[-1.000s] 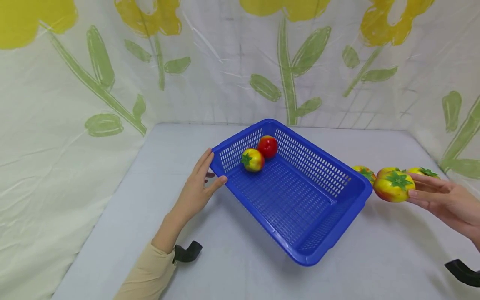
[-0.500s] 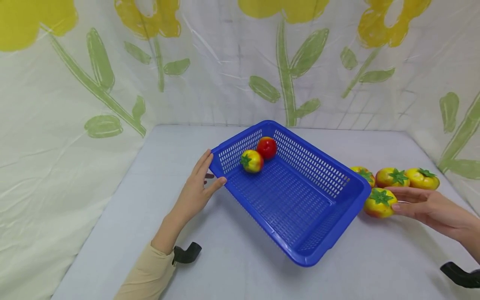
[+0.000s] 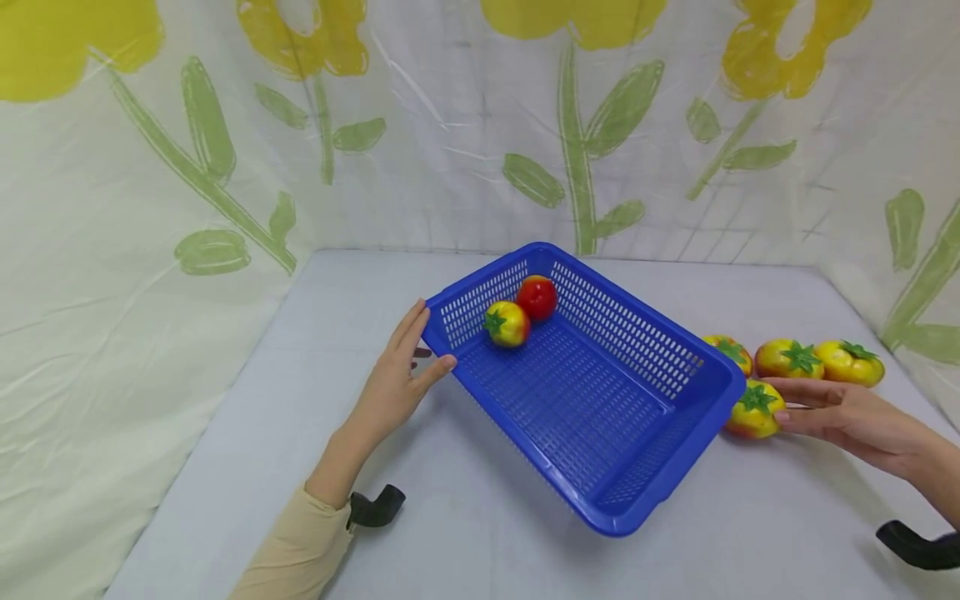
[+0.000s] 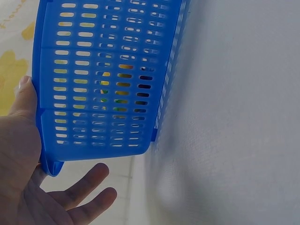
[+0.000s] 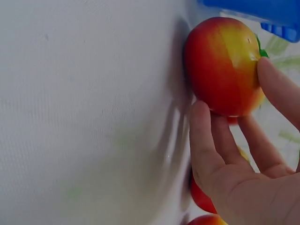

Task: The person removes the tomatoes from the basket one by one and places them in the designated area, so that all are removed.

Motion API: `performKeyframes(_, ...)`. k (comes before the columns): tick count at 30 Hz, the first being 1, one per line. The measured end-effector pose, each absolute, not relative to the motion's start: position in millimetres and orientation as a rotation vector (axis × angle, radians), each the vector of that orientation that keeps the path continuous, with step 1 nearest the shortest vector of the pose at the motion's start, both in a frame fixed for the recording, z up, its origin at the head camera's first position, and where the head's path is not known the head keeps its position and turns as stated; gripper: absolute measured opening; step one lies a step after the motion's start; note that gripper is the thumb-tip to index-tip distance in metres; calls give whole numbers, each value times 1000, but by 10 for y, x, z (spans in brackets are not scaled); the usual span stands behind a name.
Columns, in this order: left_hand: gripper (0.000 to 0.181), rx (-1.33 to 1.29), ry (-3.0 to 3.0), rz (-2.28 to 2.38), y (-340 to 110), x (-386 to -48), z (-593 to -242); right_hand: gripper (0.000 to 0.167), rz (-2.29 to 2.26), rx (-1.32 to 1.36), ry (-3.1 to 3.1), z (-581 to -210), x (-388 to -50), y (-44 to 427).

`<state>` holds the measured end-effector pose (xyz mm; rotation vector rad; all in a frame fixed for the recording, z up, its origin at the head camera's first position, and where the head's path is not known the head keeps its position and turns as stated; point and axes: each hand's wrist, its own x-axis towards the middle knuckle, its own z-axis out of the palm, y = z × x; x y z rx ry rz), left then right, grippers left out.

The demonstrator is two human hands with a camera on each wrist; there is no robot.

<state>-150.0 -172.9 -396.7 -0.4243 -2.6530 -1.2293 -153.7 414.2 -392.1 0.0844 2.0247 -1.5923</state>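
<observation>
A blue perforated plastic basket (image 3: 570, 400) stands at an angle on the table, with a red tomato (image 3: 537, 297) and a yellow-red tomato (image 3: 507, 324) at its far left end. At its left corner, my left hand (image 3: 390, 383) grips the rim between thumb and fingers; in the left wrist view two lower fingers (image 4: 89, 187) hang below the basket's wall. Beside the basket's right corner, my right hand (image 3: 855, 421) holds another yellow-red tomato (image 3: 753, 410) with thumb and fingers. That tomato sits low, close to the table surface in the right wrist view; whether it touches cannot be told.
Behind the right hand lie three more tomatoes in a row: one partly hidden by the basket rim (image 3: 727, 354), a middle tomato (image 3: 787, 358) and a right-hand tomato (image 3: 851, 363). A white sheet painted with yellow flowers (image 3: 450, 125) hangs behind the pale table (image 3: 450, 517).
My right hand has moved the tomato leftward and down towards the table, uncovering the tomatoes behind it. My left hand and the basket have stayed in place.
</observation>
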Motion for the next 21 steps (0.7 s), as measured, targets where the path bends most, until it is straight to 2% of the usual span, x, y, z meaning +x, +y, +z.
performKeyframes(10,82,-423,-2652,-1227,-1727,-1502,-3973,41,-1391,-8,2234,-3880,-1540,4191)
performKeyframes(16,82,-420,-2652,-1227,-1725,-1504,-3978,54,-1167,-4,2495,-3805,-1513,4229)
performKeyframes(21,83,-409,-2655,-1237,-1722,-1500,-3971,40,-1360,59,2480,-3747,-1514,4272)
